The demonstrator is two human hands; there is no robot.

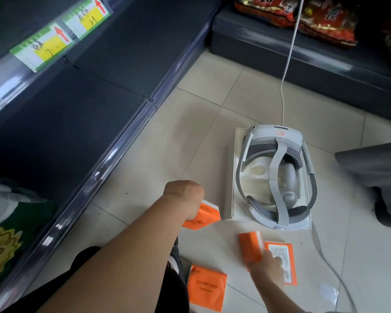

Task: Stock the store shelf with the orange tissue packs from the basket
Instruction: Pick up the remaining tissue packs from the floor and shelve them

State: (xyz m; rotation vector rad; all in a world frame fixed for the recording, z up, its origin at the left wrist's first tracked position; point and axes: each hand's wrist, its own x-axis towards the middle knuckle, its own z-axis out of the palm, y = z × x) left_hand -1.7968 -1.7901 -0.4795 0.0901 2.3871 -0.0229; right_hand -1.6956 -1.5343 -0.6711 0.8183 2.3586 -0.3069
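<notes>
On the near floor (190, 132) our left hand (183, 195) grips a pack (203, 216), our right hand (266, 266) a second pack (250, 247); next we lift both onto the shelf (66, 114), far left.

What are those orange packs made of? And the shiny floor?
The orange tissue packs look wrapped in thin plastic film, probably soft: the printed wrap has a slight sheen and puffy edges. What is inside cannot be seen. The floor seems to be glazed ceramic tile, smooth and glossy, with straight grout lines between the squares.
</notes>
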